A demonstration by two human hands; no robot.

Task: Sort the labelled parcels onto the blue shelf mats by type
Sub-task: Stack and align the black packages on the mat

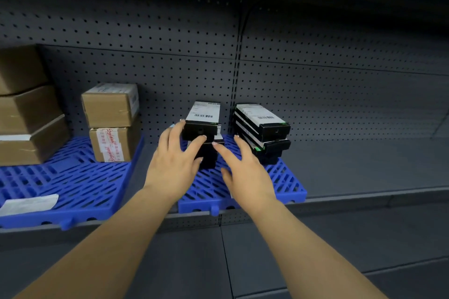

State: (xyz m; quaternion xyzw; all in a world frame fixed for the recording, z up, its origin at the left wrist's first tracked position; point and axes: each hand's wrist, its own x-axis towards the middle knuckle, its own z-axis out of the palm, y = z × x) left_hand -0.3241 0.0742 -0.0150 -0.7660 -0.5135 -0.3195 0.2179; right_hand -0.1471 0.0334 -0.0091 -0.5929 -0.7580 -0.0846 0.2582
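Far left on the grey metal shelf: a stack of large brown cardboard cartons [26,109] on the left blue slotted plastic mat [73,182], with a loose white paper label [29,204] lying flat near that mat's front edge. Just right of them, two smaller brown taped cardboard boxes [111,123], one on the other, white labels on top and front.

Centre, on the right blue slotted plastic mat [286,184]: a stack of slim black rectangular parcels with white barcode labels [202,128], long axis running away toward the perforated back panel [315,75], short ends facing forward. Left hand [175,160] against the stack's near end, fingers extended and spread, thumb tip at the left corner, fingertips on the front face; pressing rather than gripping, apparently. Right hand [245,172] just beside the stack on its right, fingers straight and loose, index tip at the stack's lower front; holding nothing. Both hands equally close, the left in firmer contact.

Further right, same mat: a second stack of like black labelled parcels [263,128], skewed, ends fanned unevenly, apart from both hands. Likely next: squaring the centre stack.
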